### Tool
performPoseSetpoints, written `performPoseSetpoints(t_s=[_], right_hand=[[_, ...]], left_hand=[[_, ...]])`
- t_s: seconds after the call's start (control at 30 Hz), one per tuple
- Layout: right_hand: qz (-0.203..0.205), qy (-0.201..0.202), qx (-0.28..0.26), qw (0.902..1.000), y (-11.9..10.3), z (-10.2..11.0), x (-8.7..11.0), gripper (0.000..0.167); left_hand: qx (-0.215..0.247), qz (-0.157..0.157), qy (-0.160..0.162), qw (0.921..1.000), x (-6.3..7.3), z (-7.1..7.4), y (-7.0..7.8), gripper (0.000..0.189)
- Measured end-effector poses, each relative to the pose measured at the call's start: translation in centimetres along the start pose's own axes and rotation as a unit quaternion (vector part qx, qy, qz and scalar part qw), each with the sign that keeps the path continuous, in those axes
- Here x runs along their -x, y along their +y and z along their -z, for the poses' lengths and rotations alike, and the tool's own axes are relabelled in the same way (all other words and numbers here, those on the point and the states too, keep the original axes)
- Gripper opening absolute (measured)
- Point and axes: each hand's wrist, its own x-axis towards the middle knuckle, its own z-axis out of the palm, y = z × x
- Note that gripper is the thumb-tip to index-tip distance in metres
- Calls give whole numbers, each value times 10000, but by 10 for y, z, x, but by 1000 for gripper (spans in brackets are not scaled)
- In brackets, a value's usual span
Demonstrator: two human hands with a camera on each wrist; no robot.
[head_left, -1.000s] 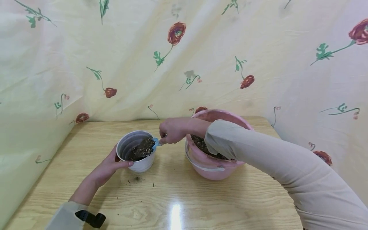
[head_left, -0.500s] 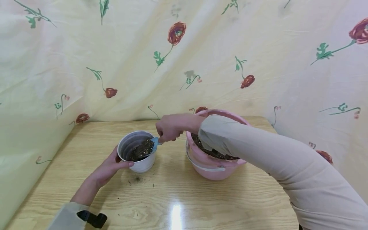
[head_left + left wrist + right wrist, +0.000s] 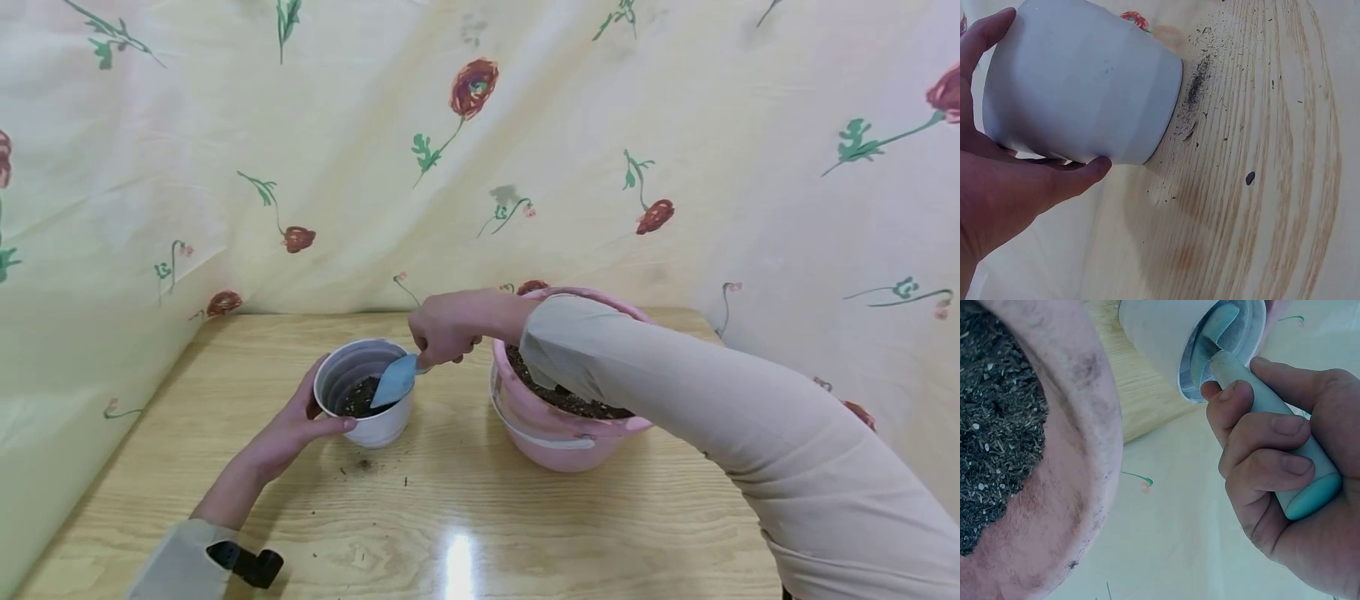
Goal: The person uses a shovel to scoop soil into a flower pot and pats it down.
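A white flower pot (image 3: 381,432) stands on the table, with dark soil (image 3: 356,398) in its bottom. My left hand (image 3: 294,432) grips the pot's left side, its thumb across the near wall below the rim. My right hand (image 3: 448,327) holds a small blue hand trowel (image 3: 396,381) over the pot's right rim. Its blade is tilted down into the pot, with the bare back of the blade showing in the head view. In the right wrist view, curled fingers wrap the trowel's pale handle (image 3: 1257,399). The pot hides the left fingertips in the head view.
A pink bucket (image 3: 557,454) of dark soil (image 3: 573,402) stands right of the pot, under the right forearm, its handle hanging in front. Soil crumbs (image 3: 1197,87) are scattered on the wooden table (image 3: 420,533). A flowered cloth (image 3: 360,150) hangs behind.
The trowel, heaped with soil before, has turned over; its blade now shows bare and the heap is gone from it. The left hand stays on the pot. The view has shifted slightly.
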Motion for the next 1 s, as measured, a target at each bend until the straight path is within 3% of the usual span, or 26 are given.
performPoseSetpoints(t_s=[0.37,0.57,1.0], right_hand=[[32,78,44,10000,3,3,8,27],[70,93,42,9999,2,5,12,27],[412,477,212,9978,6,3,18,28]], left_hand=[[-519,166,119,9984,1,4,15,107],[-1227,150,190,9921,3,7,18,105],[-1954,211,290,9801,5,11,19,108]])
